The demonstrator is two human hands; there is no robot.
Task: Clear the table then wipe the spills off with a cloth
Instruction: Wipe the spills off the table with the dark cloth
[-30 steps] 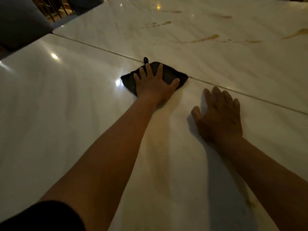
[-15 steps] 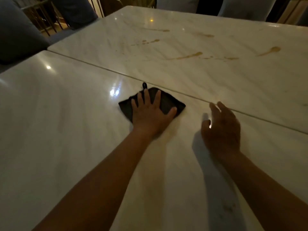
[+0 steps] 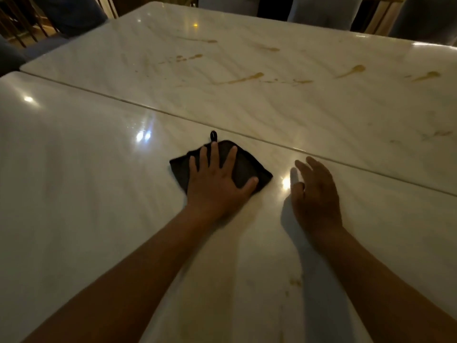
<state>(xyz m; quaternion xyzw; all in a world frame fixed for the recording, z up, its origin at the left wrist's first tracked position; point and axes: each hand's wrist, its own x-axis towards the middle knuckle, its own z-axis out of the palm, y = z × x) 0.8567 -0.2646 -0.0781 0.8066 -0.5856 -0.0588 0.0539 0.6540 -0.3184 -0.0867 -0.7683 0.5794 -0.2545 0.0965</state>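
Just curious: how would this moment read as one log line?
phase: wiping | left hand: flat on black cloth | right hand: open, empty | brown spills: far slab, unwiped

both hands reach forward palm-down, left hand (image 3: 217, 184) fingers spread flat, right hand (image 3: 316, 196) relaxed.

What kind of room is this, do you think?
Probably a dining area: two marble-look tables pushed together, upholstered chairs around them, and brownish spills that the left hand wipes with a dark cloth.
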